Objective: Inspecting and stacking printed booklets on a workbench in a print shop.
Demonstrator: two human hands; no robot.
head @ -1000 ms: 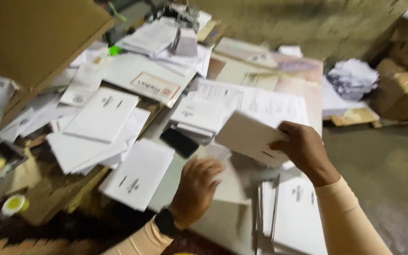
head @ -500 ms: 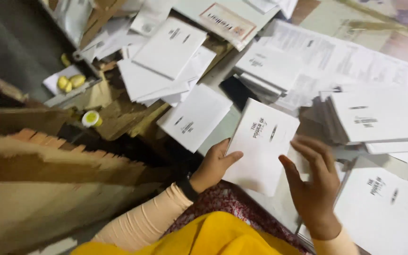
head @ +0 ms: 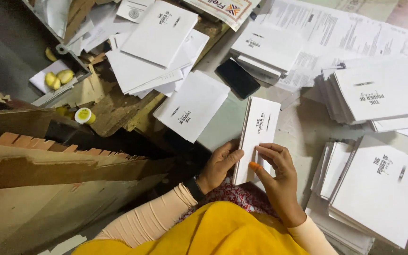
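- Two hands meet on one folded white paper booklet (head: 257, 139), a long, narrow, smooth rectangle with small dark print on its cover; it lies on the counter (head: 303, 127) just in front of the person, its near end between the hands.
- The left hand (head: 219, 165) lies against the booklet's left edge, fingers close together with the thumb pressed on the cover.
- The right hand (head: 277, 177) rests on the lower cover, fingers (head: 272, 150) slightly curled and laid flat; an orange-tipped thumb presses the paper.
- A flat black phone (head: 237, 78) lies just beyond the booklet.
- A single white booklet (head: 192, 106) lies aslant to the left.
- Stacks of matching white booklets sit at the right, one near (head: 378, 189), one farther (head: 378, 92).
- Large printed sheets (head: 336, 33) lie spread beyond.
- Torn brown cardboard (head: 48, 165), rough-edged, fills the left.
- A small round yellow-lidded cap (head: 84, 115) sits by it.
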